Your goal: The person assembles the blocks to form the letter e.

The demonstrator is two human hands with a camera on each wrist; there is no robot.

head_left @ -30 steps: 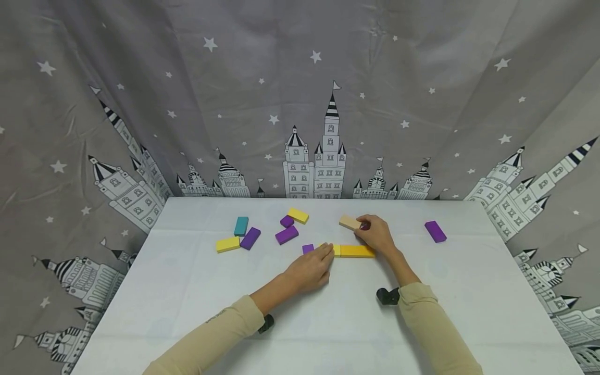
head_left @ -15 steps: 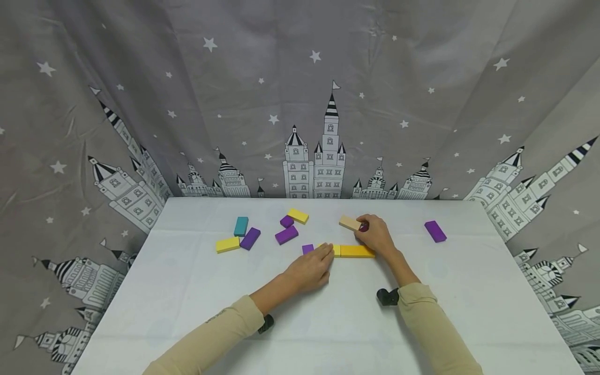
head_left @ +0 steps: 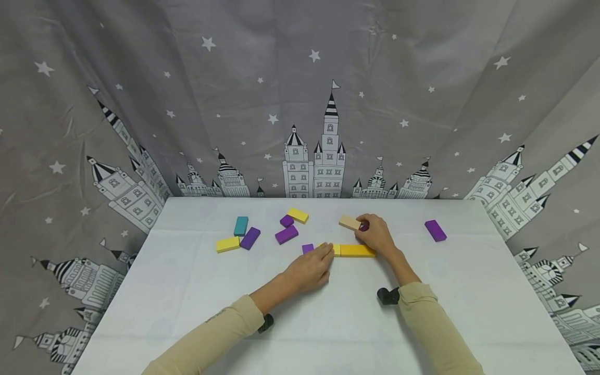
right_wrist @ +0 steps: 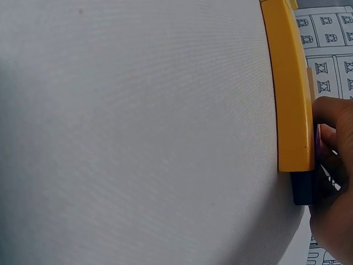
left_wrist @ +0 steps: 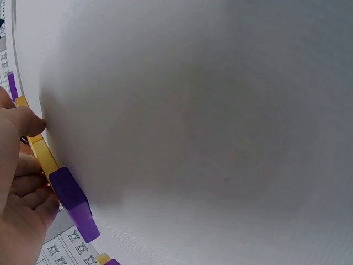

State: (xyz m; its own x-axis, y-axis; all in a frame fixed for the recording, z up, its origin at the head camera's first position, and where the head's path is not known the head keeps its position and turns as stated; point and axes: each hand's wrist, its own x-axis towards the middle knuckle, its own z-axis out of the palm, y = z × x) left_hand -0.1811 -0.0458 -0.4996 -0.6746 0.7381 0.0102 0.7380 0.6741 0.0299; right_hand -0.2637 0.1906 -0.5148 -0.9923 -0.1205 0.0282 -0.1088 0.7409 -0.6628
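Head view: my left hand (head_left: 307, 272) grips a yellow block (head_left: 337, 250); at that hand's 2 o'clock, my right hand (head_left: 375, 233) pinches a purple block (head_left: 364, 227). Left wrist view: the yellow block sits at 9 o'clock. Right wrist view: purple shows at 3. Seemingly I'm adjusting; next calls for not nudging the orange block (right_wrist: 292, 94).

- My head view looks forward, down on the table (head_left: 445, 323).
- Wrist views: close over it.
- Head and right wrist share the orange block (head_left: 356, 251).
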